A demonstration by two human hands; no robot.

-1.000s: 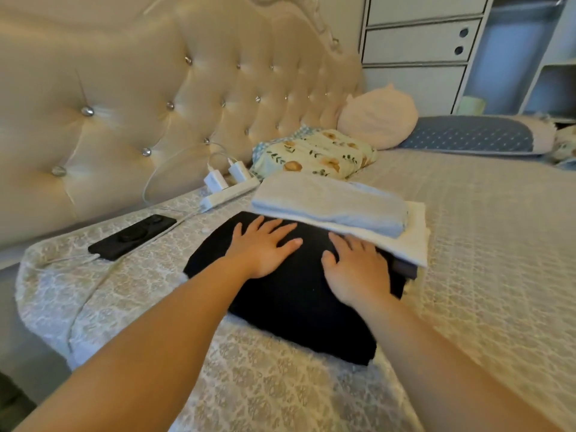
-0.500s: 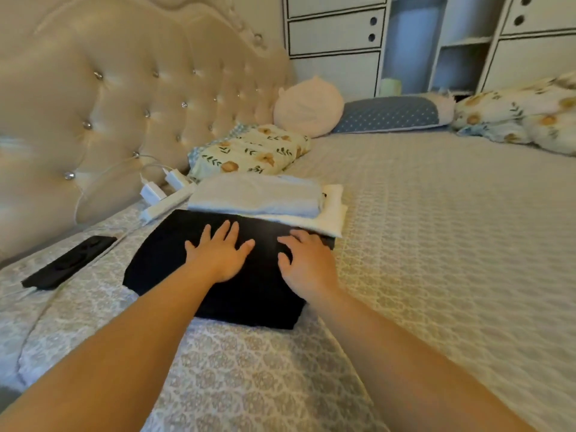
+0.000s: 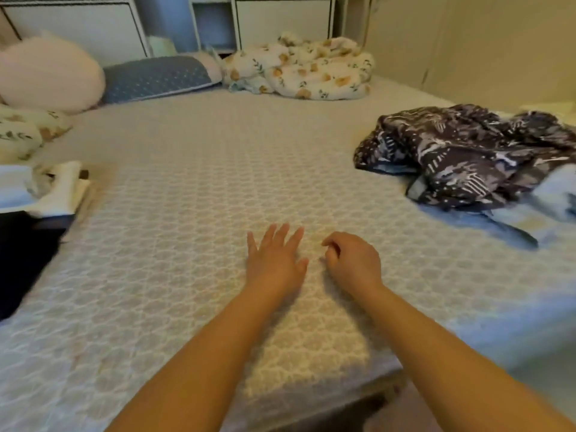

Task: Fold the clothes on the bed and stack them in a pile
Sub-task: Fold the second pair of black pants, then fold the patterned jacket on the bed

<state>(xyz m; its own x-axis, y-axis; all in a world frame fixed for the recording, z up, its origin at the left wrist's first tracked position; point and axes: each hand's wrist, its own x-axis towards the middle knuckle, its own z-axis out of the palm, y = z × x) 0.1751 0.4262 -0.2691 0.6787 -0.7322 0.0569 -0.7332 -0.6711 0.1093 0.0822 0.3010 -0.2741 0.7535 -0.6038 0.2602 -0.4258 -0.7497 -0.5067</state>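
Two bare hands hover over the middle of the grey-white patterned bed cover (image 3: 193, 188), side by side and holding nothing. I see the left hand (image 3: 274, 263) with its fingers straight and spread wide, palm down, pointing toward the far side of the bed. The right hand (image 3: 353, 263) sits just beside it, its fingers loosely curled inward around nothing.

At the left edge lies the folded black garment (image 3: 21, 260), flat on the cover, only partly in view; from what I can see its long axis runs near to far. Just beyond it, touching its far edge, sits the folded white and pale blue stack of clothes (image 3: 53, 191), blurred, so I cannot tell the separate pieces apart.

Well apart on the right lies the crumpled dark navy garment with a white print (image 3: 461, 154), unfolded, its bulk stretching left to right. It rests partly over a pale blue cloth (image 3: 530, 213) that trails toward the near right.

At the far side I see a round pale pink cushion (image 3: 46, 73), a grey-blue dotted pillow (image 3: 159, 76) beside it, and a bunched cream blanket with orange and green print (image 3: 299, 70). White cabinet drawers (image 3: 78, 26) stand behind them.
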